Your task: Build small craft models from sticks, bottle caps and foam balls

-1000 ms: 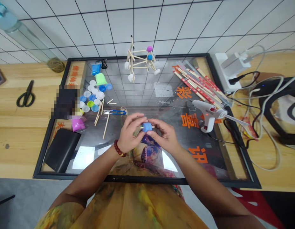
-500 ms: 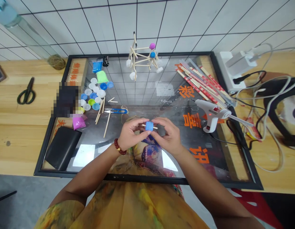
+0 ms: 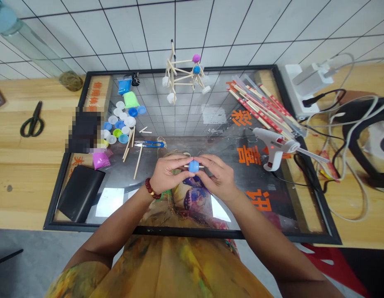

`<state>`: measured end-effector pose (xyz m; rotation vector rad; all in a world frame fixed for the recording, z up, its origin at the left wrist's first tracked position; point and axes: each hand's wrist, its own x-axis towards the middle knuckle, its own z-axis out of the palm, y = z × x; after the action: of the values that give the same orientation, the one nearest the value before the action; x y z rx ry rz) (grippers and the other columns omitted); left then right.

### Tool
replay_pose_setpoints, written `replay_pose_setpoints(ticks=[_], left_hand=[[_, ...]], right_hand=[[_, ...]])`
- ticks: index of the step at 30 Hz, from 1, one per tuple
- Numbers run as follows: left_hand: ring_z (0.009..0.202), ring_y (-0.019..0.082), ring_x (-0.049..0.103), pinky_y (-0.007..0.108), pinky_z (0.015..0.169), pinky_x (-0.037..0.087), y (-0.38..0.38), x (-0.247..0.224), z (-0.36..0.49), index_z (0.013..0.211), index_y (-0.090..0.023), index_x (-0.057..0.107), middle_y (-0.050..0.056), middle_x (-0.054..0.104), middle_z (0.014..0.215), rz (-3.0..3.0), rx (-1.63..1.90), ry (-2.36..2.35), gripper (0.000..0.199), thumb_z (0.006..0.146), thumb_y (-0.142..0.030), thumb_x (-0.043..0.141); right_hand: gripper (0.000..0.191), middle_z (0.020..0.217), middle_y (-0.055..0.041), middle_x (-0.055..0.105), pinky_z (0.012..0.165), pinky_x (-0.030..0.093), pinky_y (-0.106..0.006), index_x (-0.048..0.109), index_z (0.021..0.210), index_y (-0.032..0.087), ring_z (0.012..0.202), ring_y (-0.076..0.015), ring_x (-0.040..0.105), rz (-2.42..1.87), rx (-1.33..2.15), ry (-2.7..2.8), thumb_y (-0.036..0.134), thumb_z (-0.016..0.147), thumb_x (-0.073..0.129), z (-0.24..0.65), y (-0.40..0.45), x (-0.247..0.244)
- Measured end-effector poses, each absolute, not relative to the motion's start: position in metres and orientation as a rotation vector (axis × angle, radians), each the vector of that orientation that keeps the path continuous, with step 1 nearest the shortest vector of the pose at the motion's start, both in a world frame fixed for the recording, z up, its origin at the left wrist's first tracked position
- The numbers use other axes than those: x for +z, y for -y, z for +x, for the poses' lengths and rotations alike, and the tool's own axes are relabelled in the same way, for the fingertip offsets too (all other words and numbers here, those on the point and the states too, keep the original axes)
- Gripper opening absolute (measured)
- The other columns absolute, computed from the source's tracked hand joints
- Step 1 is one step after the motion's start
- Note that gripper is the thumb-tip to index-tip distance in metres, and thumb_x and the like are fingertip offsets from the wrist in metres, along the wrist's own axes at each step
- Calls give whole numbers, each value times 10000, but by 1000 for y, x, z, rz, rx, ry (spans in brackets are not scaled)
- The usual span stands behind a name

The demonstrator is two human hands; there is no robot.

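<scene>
My left hand (image 3: 171, 172) and my right hand (image 3: 217, 174) meet above the glass tabletop, fingertips and thumbs closed round a small blue bottle cap (image 3: 193, 167). It may be two caps pressed together; I cannot tell. Short ends of a thin wooden stick (image 3: 201, 167) poke out on both sides of it. Just beyond my left hand lie blue-handled thread snips (image 3: 153, 144) and a loose wooden stick (image 3: 138, 162). Farther back stands a framework of sticks (image 3: 183, 83) with white, blue and pink pieces on it.
At left lie several bottle caps (image 3: 130, 121), clay packets (image 3: 101, 160), a black case (image 3: 82, 193) and scissors (image 3: 33, 120). At right are a white glue gun (image 3: 274, 149), wrapped chopsticks (image 3: 263, 105), a power strip (image 3: 299, 89) and tangled cables. A tiled wall (image 3: 235, 25) rises behind.
The blue cap has turned slightly between my fingers, and my fingertips now cover more of it and of the stick. The whole view has shifted a little. Nothing else has moved.
</scene>
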<state>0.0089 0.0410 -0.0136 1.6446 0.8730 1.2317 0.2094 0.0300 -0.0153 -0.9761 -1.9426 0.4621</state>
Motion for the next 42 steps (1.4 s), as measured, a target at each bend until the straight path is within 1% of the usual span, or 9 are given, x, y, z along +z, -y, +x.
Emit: replay_pose_setpoints(ticks=[6, 9, 13, 21, 25, 30, 35, 39, 42], left_hand=[[793, 146, 745, 225, 700, 632, -38, -12, 14, 1105, -218, 787, 72, 778, 978, 1572, 1203, -941, 347, 769, -287, 836], [793, 144, 734, 227, 708, 618, -37, -11, 16, 1092, -207, 781, 65, 769, 961, 1548, 1197, -946, 333, 776, -298, 832], [843, 157, 730, 252, 743, 616, -36, -14, 16, 1107, -202, 762, 72, 752, 1018, 1480, 1196, -904, 330, 804, -326, 806], [824, 147, 713, 249, 770, 611, -32, -20, 18, 1052, -156, 735, 78, 735, 1002, 1332, 1136, -953, 329, 767, -290, 827], [862, 164, 729, 277, 811, 624, -33, -24, 19, 1036, -161, 734, 78, 751, 1020, 1211, 1112, -1001, 365, 714, -276, 864], [952, 194, 736, 304, 843, 629, -36, -21, 20, 1181, -198, 718, 92, 764, 1100, 1141, 1092, -966, 587, 639, -288, 922], [875, 179, 743, 315, 832, 630, -36, -19, 19, 1070, -186, 775, 82, 786, 1007, 1182, 1103, -1017, 380, 727, -321, 864], [892, 181, 738, 305, 814, 630, -34, -20, 21, 1054, -194, 792, 98, 765, 1090, 1299, 1172, -1087, 332, 745, -305, 842], [878, 175, 734, 313, 836, 623, -40, -19, 23, 1057, -200, 792, 85, 773, 1042, 1273, 1191, -1099, 347, 733, -310, 849]], right_hand=[[375, 1121, -91, 735, 860, 632, -344, 677, 1300, 267, 980, -208, 732, -964, 441, 1938, 233, 927, 660, 212, -31, -18], [359, 1110, -91, 737, 856, 629, -349, 687, 1292, 264, 970, -208, 732, -944, 491, 1923, 253, 935, 651, 212, -33, -15], [375, 1088, -88, 732, 839, 622, -329, 684, 1300, 266, 957, -197, 726, -898, 551, 1887, 236, 926, 669, 211, -35, -12], [463, 1110, -78, 724, 871, 623, -327, 644, 1358, 299, 986, -191, 725, -876, 501, 1921, 167, 915, 665, 208, -34, -20], [479, 1142, -74, 715, 880, 621, -328, 621, 1381, 310, 1019, -190, 718, -901, 442, 1959, 144, 932, 620, 206, -34, -23], [428, 1127, -80, 711, 873, 623, -344, 647, 1337, 298, 1003, -199, 716, -961, 428, 1909, 170, 930, 627, 206, -34, -19], [383, 1105, -83, 722, 860, 625, -344, 677, 1280, 277, 985, -200, 722, -970, 399, 1885, 172, 914, 645, 204, -34, -21], [344, 1094, -79, 730, 850, 628, -351, 694, 1244, 273, 968, -201, 728, -986, 380, 1883, 186, 917, 631, 201, -35, -27], [336, 1113, -90, 727, 876, 620, -367, 693, 1244, 262, 997, -207, 722, -1018, 373, 1862, 200, 922, 620, 200, -40, -27]])
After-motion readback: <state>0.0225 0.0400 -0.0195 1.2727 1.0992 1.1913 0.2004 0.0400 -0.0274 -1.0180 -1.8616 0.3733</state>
